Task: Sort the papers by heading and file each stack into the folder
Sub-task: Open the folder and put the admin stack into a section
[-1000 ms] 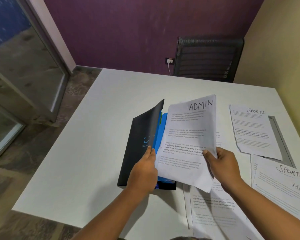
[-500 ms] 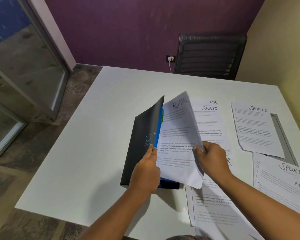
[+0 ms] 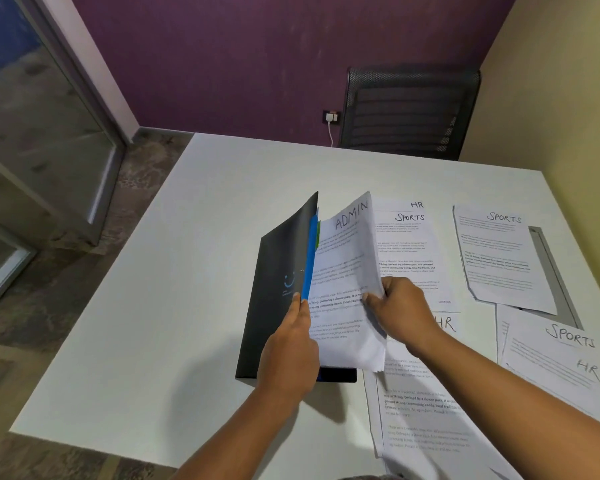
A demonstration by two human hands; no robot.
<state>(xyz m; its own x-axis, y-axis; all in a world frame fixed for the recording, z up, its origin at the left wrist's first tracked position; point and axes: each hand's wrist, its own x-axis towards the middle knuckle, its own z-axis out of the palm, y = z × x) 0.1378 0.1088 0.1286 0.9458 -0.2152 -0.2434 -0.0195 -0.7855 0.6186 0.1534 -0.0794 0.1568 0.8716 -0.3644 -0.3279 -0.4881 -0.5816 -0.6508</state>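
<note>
Folder (image 3: pixel 281 289): black, blue smile mark on the cover. Cover raised near upright, back panel flat. Blue and green dividers (image 3: pixel 313 244) show at the open edge. Left hand (image 3: pixel 288 355) holds the cover's edge.

ADMIN stack (image 3: pixel 343 271): white printed sheets, handwritten heading, tilted up inside the folder against the dividers. Right hand (image 3: pixel 402 313) pinches its right edge.

Just right of the folder: flat SPORTS sheet (image 3: pixel 409 251), with HR showing above it.

Farther right: second SPORTS sheet (image 3: pixel 499 258), slightly turned.

Right of the folder and nearer: overlapped SPORTS and HR sheets (image 3: pixel 561 355).

By the folder's near right corner: printed sheets (image 3: pixel 423 417), headings hidden.
</note>
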